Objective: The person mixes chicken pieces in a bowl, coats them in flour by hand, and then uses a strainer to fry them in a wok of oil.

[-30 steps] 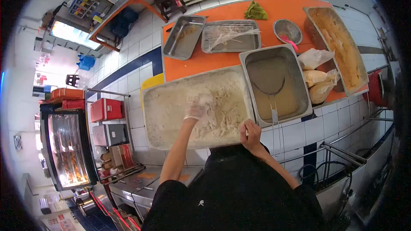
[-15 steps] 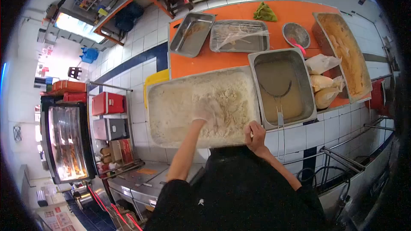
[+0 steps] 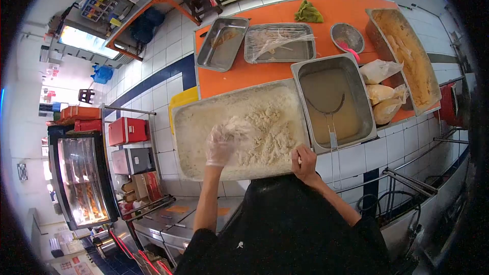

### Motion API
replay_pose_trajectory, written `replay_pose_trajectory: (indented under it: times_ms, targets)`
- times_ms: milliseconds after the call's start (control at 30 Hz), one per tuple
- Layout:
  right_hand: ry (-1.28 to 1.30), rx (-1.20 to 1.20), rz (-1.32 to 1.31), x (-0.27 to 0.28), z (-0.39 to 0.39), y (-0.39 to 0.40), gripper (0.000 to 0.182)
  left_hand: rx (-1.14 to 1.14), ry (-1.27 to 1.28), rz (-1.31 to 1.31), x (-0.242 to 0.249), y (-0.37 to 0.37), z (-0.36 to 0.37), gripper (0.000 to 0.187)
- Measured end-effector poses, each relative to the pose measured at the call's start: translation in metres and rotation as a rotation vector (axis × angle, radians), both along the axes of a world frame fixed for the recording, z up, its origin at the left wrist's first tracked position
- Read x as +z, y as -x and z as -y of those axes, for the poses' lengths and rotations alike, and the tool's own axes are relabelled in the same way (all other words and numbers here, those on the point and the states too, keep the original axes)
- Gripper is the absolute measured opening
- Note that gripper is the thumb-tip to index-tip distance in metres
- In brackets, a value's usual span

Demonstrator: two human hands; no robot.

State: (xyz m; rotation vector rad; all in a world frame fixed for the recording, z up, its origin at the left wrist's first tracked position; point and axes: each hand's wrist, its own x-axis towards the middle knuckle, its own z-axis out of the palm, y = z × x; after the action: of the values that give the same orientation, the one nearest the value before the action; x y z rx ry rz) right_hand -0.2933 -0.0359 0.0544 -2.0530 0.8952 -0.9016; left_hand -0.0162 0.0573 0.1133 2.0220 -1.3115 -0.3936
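Note:
A large metal tray (image 3: 193, 175) of pale flour lies in front of me. Clumpy floured pieces (image 3: 272, 135) are heaped in its right half. My left hand (image 3: 221, 145), in a clear plastic glove, is over the middle-left of the flour, with its fingers smeared by motion. Whether it holds any flour or pieces I cannot make out. Closed on the tray's near right rim is my bare right hand (image 3: 304, 162). Directly right of the tray stands a deep metal pan (image 3: 371, 117) of cloudy liquid, with a wire strainer (image 3: 332, 135) resting in it.
On the orange table (image 3: 224, 82) are a metal pan (image 3: 220, 46), a plastic-covered tray (image 3: 280, 43), a green cloth (image 3: 308, 12) and a bowl (image 3: 347, 38). Filled plastic bags (image 3: 379, 71) and a long tub of orange-brown coating (image 3: 415, 66) lie right. A glass display case (image 3: 81, 178) stands left.
My left hand has moved left, away from the clumps, and more of its glove shows. My right hand stays on the rim. The view has shifted slightly.

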Motion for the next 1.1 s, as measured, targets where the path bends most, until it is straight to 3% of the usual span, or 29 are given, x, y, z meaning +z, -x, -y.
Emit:
replay_pose_trajectory:
  times_ms: [67, 100, 167, 400, 467, 500, 567, 600, 667, 767, 800, 867, 1000, 1067, 1100]
  targets:
    - [0.007, -0.020, 0.006, -0.004, 0.001, -0.001, 0.012, 0.035, 0.049, 0.266, 0.001, 0.014, -0.001, 0.031]
    - [0.009, -0.026, 0.012, -0.006, -0.002, -0.001, 0.013, 0.034, 0.043, 0.262, 0.009, 0.023, -0.003, 0.031]
    - [0.012, -0.026, 0.009, -0.005, 0.000, -0.001, 0.013, 0.184, 0.061, 0.098, 0.026, 0.035, 0.002, 0.035]
    - [0.003, -0.012, 0.001, -0.007, -0.001, 0.000, 0.011, 0.134, 0.042, 0.011, 0.005, 0.024, -0.020, 0.037]
    - [0.008, -0.014, 0.013, -0.008, -0.001, 0.000, 0.011, 0.224, 0.117, -0.410, 0.004, 0.028, -0.019, 0.036]
    - [0.013, -0.011, 0.026, -0.007, 0.000, -0.001, 0.010, 0.226, 0.122, -0.408, 0.002, 0.028, -0.015, 0.036]
    - [0.019, -0.003, 0.010, -0.003, 0.000, 0.000, 0.010, 0.057, -0.349, 0.103, -0.010, 0.025, -0.002, 0.050]
    - [0.021, 0.002, -0.007, -0.001, 0.000, -0.001, 0.010, 0.063, -0.344, 0.105, -0.047, 0.027, -0.003, 0.050]
    - [0.015, 0.015, -0.006, -0.002, 0.000, -0.001, 0.010, -0.260, -0.543, 0.707, -0.155, 0.024, -0.009, 0.061]
    - [0.010, 0.021, 0.001, -0.003, 0.002, -0.002, 0.010, -0.130, -0.586, 0.603, -0.191, 0.000, 0.016, 0.063]
    - [0.004, 0.014, 0.012, -0.003, -0.001, -0.001, 0.011, -0.123, -0.593, 0.598, -0.170, -0.002, 0.019, 0.063]
    - [0.015, 0.009, 0.009, -0.003, 0.002, -0.002, 0.011, -0.196, -0.676, -0.082, -0.083, -0.008, 0.036, 0.065]
    - [0.004, 0.004, 0.006, -0.002, 0.000, -0.001, 0.014, -0.284, -0.627, 0.187, -0.019, 0.005, 0.017, 0.064]
    - [0.006, 0.004, 0.012, 0.000, 0.000, -0.001, 0.014, -0.220, -0.424, -0.150, -0.005, 0.005, 0.008, 0.063]
    - [0.012, 0.003, 0.016, 0.000, 0.000, -0.002, 0.014, -0.223, -0.425, -0.147, 0.003, 0.005, 0.005, 0.063]
